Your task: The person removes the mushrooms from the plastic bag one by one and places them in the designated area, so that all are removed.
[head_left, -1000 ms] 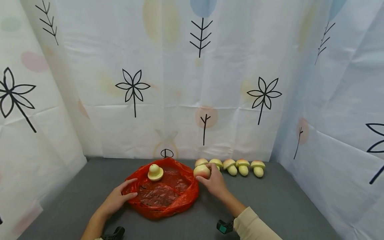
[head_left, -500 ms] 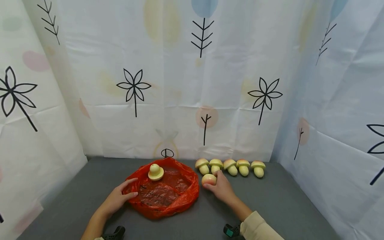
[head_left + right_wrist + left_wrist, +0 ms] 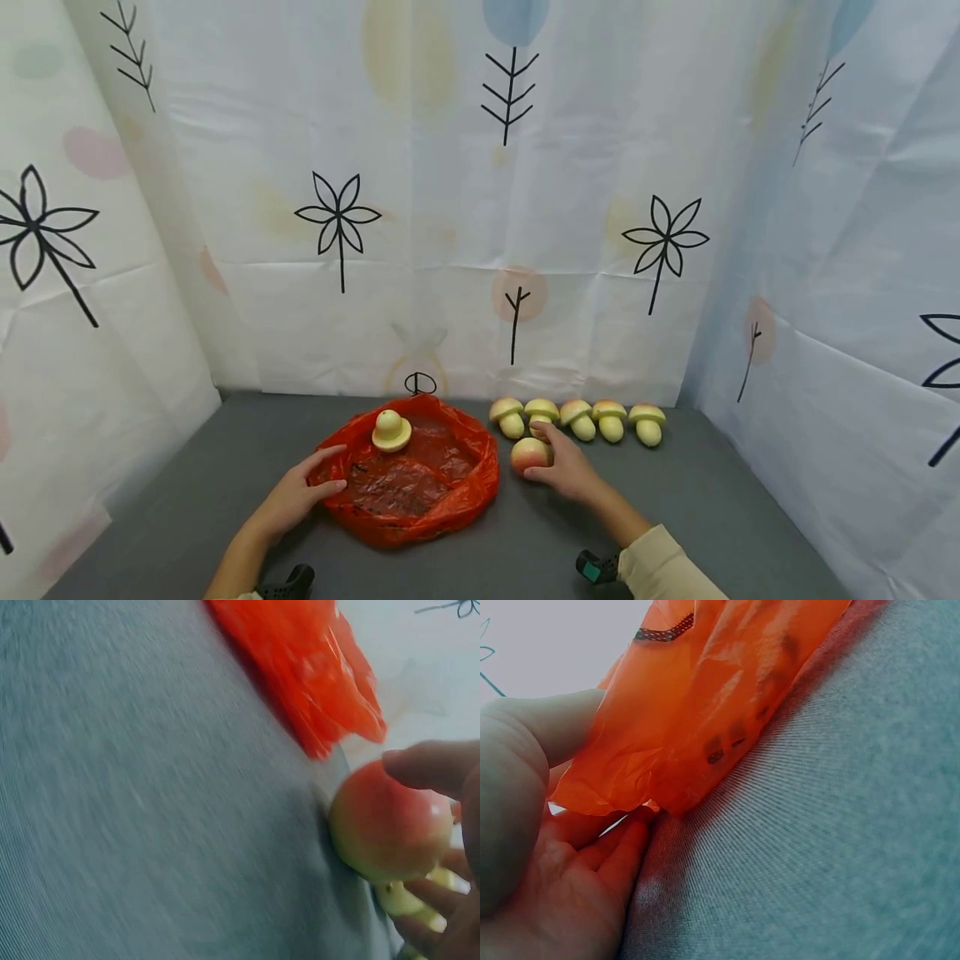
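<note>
A red plastic bag (image 3: 416,525) lies spread with its mouth up, and one mushroom (image 3: 391,431) sits stem-up inside it. My left hand (image 3: 288,498) holds the bag's left rim; in the left wrist view the plastic (image 3: 697,697) runs between thumb and fingers. Right of the bag, my right hand (image 3: 567,468) grips another mushroom (image 3: 530,457) low over the table. Only its round pink-and-yellow cap shows, with the stem hidden. In the right wrist view the thumb (image 3: 424,766) presses on the cap (image 3: 390,825), and the other fingers reach behind it.
Several more mushrooms (image 3: 610,422) lie in a row at the back right, caps toward the wall. The grey table (image 3: 675,517) ends at a patterned white cloth (image 3: 420,317) behind and at both sides. Dark bands (image 3: 597,568) are on both wrists.
My right hand has carried the mushroom from beside the bag's right rim rightward and toward me, uncovering the leftmost mushroom of the row. The left hand and the bag stay put.
</note>
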Demonstrator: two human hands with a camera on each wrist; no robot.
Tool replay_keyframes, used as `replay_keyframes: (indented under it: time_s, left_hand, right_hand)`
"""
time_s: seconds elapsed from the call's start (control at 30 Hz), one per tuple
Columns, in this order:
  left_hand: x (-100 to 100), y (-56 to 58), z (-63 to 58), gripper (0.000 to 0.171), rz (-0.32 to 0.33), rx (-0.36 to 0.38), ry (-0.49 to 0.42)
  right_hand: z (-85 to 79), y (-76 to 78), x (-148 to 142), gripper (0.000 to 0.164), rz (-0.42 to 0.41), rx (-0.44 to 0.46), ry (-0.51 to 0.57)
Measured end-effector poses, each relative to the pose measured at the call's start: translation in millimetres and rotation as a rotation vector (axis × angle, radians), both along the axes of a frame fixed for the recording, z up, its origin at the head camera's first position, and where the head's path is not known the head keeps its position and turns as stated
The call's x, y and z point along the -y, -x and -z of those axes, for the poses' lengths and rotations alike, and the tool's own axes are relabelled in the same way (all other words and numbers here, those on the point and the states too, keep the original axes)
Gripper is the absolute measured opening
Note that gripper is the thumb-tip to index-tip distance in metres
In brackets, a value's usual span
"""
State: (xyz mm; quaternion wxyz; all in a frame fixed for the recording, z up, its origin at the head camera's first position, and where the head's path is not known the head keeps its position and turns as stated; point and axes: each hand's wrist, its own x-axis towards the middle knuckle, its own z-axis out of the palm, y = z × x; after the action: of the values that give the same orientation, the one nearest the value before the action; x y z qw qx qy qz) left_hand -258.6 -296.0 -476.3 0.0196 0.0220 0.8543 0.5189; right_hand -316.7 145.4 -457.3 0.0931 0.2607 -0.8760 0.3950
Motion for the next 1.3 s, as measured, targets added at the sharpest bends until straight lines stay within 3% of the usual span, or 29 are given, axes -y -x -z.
replay_keyframes:
  time_s: [0.27, 0.83, 1.3]
  left_hand:
    - [2, 2.7, 1.7, 0.069, -0.001, 0.012, -0.007]
    - [0, 0.7, 0.1, 0.066, 0.006, -0.001, -0.005]
    - [-1, -2.4, -1.4, 0.065, -0.001, 0.0, -0.008]
  right_hand:
    - [-4.7, 4.5, -16, 0.07, -0.143, 0.026, -0.147]
    - [-14.0, 10.2, -23, 0.07, -0.195, 0.028, -0.26]
    - [-17.4, 9.7, -23, 0.067, -0.174, -0.016, -0.299]
